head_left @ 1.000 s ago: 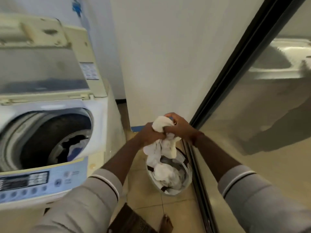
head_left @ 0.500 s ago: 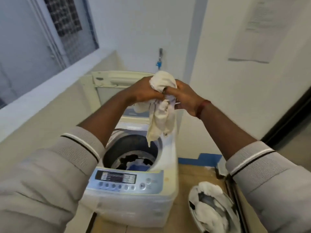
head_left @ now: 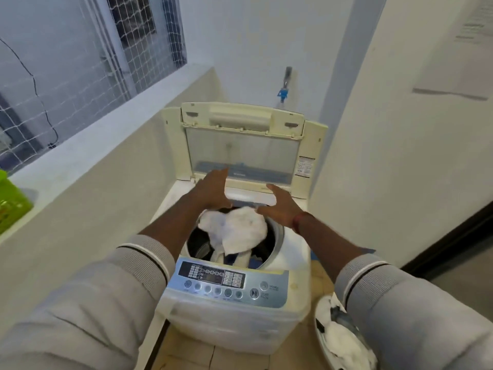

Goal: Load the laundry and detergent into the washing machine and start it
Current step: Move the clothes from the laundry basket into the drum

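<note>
A white top-loading washing machine [head_left: 293,252] stands ahead with its lid [head_left: 242,148] raised upright. A white cloth [head_left: 237,231] is in the drum opening, just below my hands, with dark laundry under it. My left hand [head_left: 210,190] and my right hand [head_left: 280,206] hover over the drum, fingers spread, holding nothing. The blue control panel [head_left: 226,284] faces me at the front. A laundry basket [head_left: 338,340] with more white and grey clothes sits on the floor at the lower right.
A low wall with a ledge [head_left: 88,137] runs along the left, with a green object [head_left: 12,201] on it and a meshed window above. A tap [head_left: 284,89] is on the back wall. A white wall and dark door frame [head_left: 448,244] are on the right.
Both hands lifted the white cloth from the basket, carried it over the machine and let it go; it now drops into the drum and both hands are spread apart.
</note>
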